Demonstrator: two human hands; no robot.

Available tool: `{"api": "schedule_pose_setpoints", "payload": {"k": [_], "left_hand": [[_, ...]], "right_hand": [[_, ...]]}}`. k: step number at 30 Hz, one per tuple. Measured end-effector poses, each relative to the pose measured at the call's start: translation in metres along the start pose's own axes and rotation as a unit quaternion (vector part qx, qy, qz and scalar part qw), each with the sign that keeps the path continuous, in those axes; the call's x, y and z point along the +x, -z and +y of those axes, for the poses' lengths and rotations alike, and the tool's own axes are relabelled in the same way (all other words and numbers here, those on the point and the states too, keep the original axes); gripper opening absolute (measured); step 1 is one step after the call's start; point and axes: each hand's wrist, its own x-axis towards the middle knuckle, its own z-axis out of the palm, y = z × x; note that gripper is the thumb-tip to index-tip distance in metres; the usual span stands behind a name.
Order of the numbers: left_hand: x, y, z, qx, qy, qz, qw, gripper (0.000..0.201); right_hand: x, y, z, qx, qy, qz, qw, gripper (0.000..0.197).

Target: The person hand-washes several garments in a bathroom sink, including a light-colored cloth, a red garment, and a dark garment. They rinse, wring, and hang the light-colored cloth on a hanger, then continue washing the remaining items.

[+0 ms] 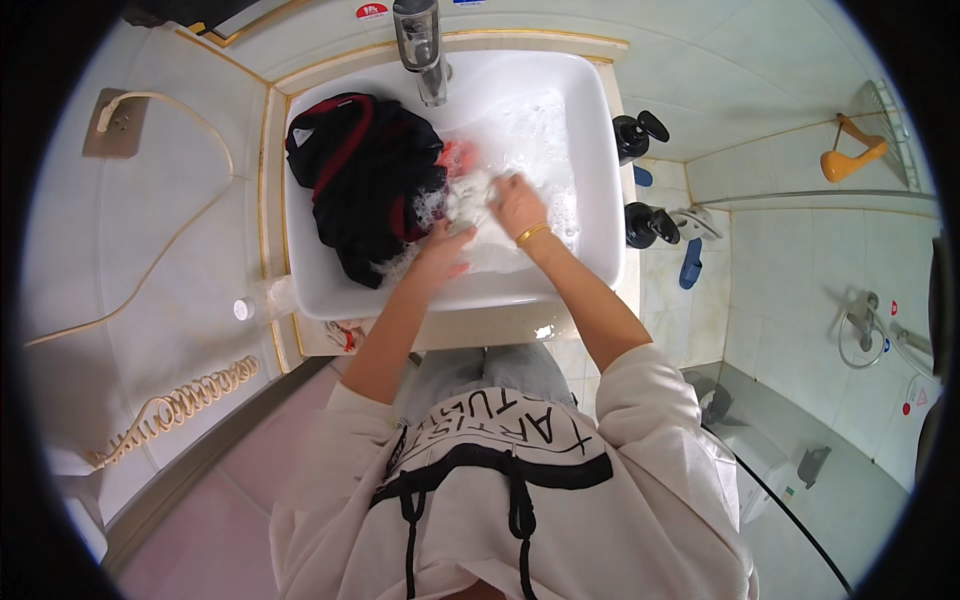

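Observation:
Both my hands are in a white sink [600, 230] of foamy water [520, 130]. Between them is a wet white cloth [468, 200] covered with suds. My right hand [518, 205], with a gold bracelet at the wrist, has its fingers curled onto the cloth's right side. My left hand [440, 252] grips the cloth's lower left edge, its fingers partly under foam. A black garment with dark red trim [370, 180] is heaped on the sink's left side. Beside it, a bright red piece of fabric [458, 156] shows through the suds.
A metal faucet [420, 50] stands over the sink's far rim. Two black pump bottles [645, 226] are along the right edge. A small bundle with red on it [345, 335] lies below the near left corner. A cord runs from a wall outlet [118, 122] at left.

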Motion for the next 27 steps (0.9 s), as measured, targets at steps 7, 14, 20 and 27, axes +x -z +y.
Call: {"api": "schedule_pose_setpoints", "payload": {"k": [7,14,20,27], "left_hand": [[0.025,0.026,-0.009,-0.050,-0.026,-0.015,0.998,0.050],[0.033,0.011,0.006,-0.387,0.050,-0.185,0.902,0.047],[0.040,0.021,0.011,-0.374,0.031,-0.351,0.858,0.028],[0.025,-0.023,0.010,-0.372,-0.063,-0.203,0.903,0.025]], "right_hand": [[0.020,0.011,0.020,0.043,-0.180,0.047,0.982,0.037],[-0.049,-0.017,-0.065,0.283,0.071,0.131,0.948,0.050],[-0.070,0.039,-0.111,0.261,0.106,0.103,0.954,0.024],[-0.003,0.013,-0.052,0.264,-0.165,0.015,0.950,0.022]]}}
